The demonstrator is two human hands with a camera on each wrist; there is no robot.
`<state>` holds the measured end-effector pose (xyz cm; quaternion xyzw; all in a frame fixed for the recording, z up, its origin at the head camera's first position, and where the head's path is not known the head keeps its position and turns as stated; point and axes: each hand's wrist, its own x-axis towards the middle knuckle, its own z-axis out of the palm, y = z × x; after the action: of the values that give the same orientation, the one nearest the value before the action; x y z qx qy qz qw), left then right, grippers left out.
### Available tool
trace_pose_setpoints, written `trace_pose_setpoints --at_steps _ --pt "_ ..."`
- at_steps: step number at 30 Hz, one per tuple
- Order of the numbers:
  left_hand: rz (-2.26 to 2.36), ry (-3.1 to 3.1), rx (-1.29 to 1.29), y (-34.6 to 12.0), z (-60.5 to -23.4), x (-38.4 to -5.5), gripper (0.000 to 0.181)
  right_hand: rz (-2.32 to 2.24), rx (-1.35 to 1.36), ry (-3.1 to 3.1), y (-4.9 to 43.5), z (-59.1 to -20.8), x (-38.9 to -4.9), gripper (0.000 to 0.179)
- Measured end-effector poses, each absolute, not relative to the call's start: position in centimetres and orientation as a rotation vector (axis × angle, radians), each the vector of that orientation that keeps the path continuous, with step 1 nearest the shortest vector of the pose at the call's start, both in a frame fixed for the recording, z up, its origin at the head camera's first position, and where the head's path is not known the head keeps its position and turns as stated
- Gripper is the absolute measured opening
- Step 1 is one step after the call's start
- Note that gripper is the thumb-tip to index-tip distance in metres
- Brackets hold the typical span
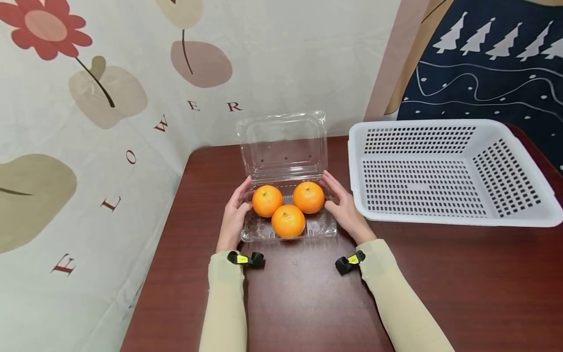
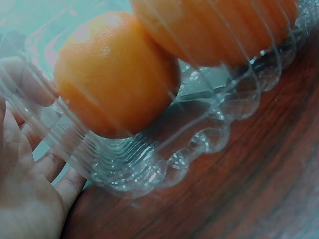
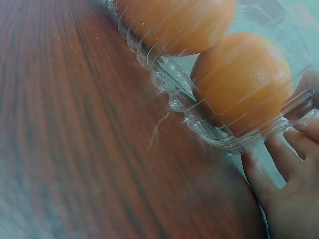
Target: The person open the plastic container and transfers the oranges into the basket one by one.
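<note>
Gripping a clear box point(image 1: 317, 228) between thumbs and fingers, left hand point(image 1: 234, 216) and right hand point(image 1: 348, 211) flank three oranges point(image 1: 288, 221) inside. Its lid point(image 1: 286, 146) stands unclosed.

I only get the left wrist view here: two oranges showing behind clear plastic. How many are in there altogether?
Observer: Three. From the head view, two oranges sit side by side at the back of the container, with a third in front, between them.
Operator: Good. Is the top open? I can't make it out.
Observer: Yes, the clear lid stands raised at the back.
Operator: And what's at the other side?
Observer: The right hand is at the container's right side, with its fingers touching the plastic.
</note>
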<state>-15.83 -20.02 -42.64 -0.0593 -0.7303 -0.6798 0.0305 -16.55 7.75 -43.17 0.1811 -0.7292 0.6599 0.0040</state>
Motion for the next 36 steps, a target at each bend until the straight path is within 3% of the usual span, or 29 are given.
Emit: trace_pose_setpoints --at_steps 28,36 --pt "-2.106 -2.241 -0.15 -20.1 -42.6 -15.8 0.057 2.122 0.563 -2.247 7.8 -44.4 -17.2 0.058" --pt "-2.126 -2.229 -0.147 -20.0 -42.5 -15.8 0.058 2.067 0.576 -2.277 7.8 -43.3 -16.5 0.053"
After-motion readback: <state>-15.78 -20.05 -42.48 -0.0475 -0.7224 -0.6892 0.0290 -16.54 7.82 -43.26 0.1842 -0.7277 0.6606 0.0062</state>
